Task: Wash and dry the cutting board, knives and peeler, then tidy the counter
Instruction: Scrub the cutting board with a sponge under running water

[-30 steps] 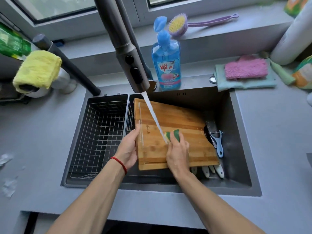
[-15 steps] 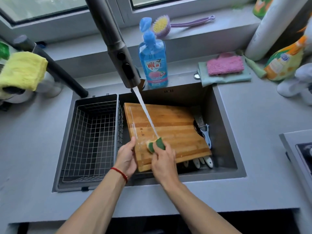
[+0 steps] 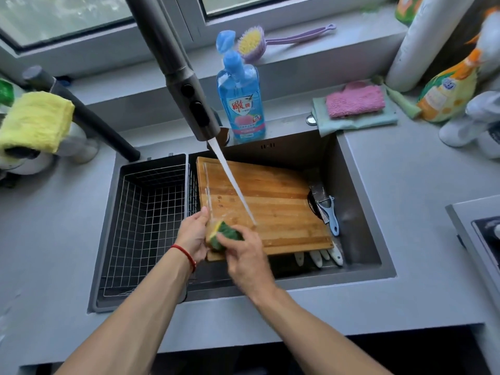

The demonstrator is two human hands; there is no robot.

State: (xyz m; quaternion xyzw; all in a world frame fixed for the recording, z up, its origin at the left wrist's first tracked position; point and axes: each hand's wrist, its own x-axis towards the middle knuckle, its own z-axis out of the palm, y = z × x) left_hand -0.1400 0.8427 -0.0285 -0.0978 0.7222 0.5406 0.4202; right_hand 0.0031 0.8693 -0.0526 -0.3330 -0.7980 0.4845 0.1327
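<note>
Grey counter (image 3: 405,239) with an inset sink (image 3: 359,212) below a window sill. Nearest: right hand (image 3: 244,254) with fingers curled over a green-and-yellow sponge (image 3: 226,234), pressing it onto the near-left corner of the board (image 3: 270,204). Left hand (image 3: 193,234), red string at the wrist, grips the board's left edge, thumb on top. Board lies tilted across the right part of the sink, its near edge raised over white knife handles (image 3: 319,257) that poke out beneath it; blades hidden. Peeler (image 3: 332,215), pale blue, rests just beside the board's right edge, against a dark blade-like piece I cannot identify. Wire basket (image 3: 146,223) fills the sink's left part. Water stream (image 3: 232,182) runs from the faucet (image 3: 186,85) and lands on the board just right of the sponge. At the sink's far rim: blue soap bottle (image 3: 240,104). Far-right corner of sink: pink cloth (image 3: 355,101) on a green cloth (image 3: 359,120). Yellow cloth (image 3: 35,120) at counter's left edge. Brush (image 3: 270,40) on the sill.
</note>
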